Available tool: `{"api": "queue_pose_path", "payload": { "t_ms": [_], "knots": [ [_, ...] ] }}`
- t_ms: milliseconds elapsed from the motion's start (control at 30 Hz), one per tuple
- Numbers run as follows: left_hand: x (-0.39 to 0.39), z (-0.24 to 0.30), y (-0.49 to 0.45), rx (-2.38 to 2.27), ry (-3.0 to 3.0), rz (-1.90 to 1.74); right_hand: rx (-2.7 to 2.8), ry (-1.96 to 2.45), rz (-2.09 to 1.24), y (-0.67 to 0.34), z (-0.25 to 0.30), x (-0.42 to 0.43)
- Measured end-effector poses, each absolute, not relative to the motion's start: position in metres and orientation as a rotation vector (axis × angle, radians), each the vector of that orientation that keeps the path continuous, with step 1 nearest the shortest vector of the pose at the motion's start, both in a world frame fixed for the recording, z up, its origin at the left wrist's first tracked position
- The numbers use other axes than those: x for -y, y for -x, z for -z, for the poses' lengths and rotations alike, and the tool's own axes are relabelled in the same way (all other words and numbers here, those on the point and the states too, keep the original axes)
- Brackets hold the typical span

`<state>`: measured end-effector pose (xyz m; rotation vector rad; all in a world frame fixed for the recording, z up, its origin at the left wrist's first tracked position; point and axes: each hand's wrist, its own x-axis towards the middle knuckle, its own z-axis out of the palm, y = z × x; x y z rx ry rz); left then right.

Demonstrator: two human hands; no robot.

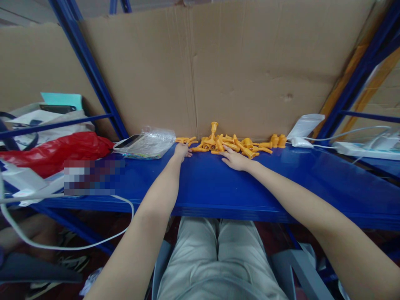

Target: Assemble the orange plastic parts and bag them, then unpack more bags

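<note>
A heap of several small orange plastic parts [231,143] lies at the back of the blue shelf [218,187], against a cardboard sheet. My left hand [181,151] reaches to the heap's left end, fingers curled near loose orange pieces; what they hold is too small to make out. My right hand [234,159] rests flat on the shelf at the heap's front edge, fingers stretched toward the parts and touching them. One orange part [214,127] stands upright at the back of the heap.
A clear plastic bag [150,143] with a phone [126,141] on it lies left of the heap. A red bag [56,152] and white cable [62,246] are at the far left. A white pouch [304,125] and power strip [359,150] sit at right. Blue rack posts [90,71] flank the cardboard [234,62].
</note>
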<state>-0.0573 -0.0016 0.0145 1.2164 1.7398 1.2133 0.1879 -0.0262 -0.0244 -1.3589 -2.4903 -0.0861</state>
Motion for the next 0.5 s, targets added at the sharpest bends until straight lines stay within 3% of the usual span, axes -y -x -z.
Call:
{"api": "queue_pose_path", "payload": {
  "t_ms": [500],
  "knots": [
    [-0.0003, -0.0105, 0.0559, -1.772, -1.235, -1.257, 2.503, 1.367, 0.081, -0.1881, 0.0230, 0.0270]
  ]
}}
